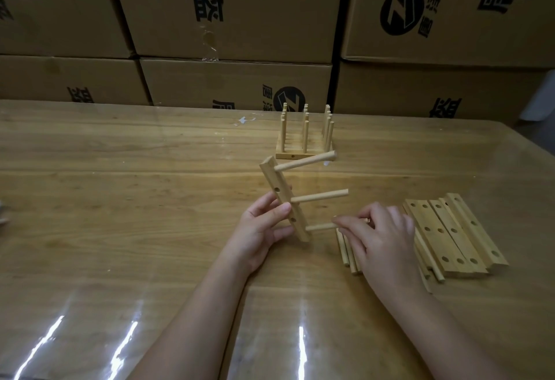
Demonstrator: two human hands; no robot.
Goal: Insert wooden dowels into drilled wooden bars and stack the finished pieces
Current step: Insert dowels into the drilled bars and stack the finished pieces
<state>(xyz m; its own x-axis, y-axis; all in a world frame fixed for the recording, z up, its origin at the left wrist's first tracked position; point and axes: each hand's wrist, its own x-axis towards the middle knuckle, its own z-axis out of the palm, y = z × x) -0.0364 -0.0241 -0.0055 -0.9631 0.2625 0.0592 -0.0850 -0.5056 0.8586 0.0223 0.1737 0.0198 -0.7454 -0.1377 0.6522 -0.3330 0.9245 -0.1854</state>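
Observation:
My left hand (260,226) grips a drilled wooden bar (280,196), held nearly upright and tilted above the table. Three dowels stick out of the bar to the right: a top dowel (306,162), a middle dowel (319,196) and a bottom dowel (319,227). My right hand (380,238) pinches the free end of the bottom dowel. A stack of finished pieces (304,139) with upright dowels stands farther back. Loose dowels (345,255) lie under my right hand. Several drilled bars (450,235) lie flat to the right.
The wooden table (135,199) carries a glossy clear cover with glare near the front edge. Stacked cardboard boxes (234,19) form a wall right behind the table. A scrap of white tape (244,120) lies near the back edge.

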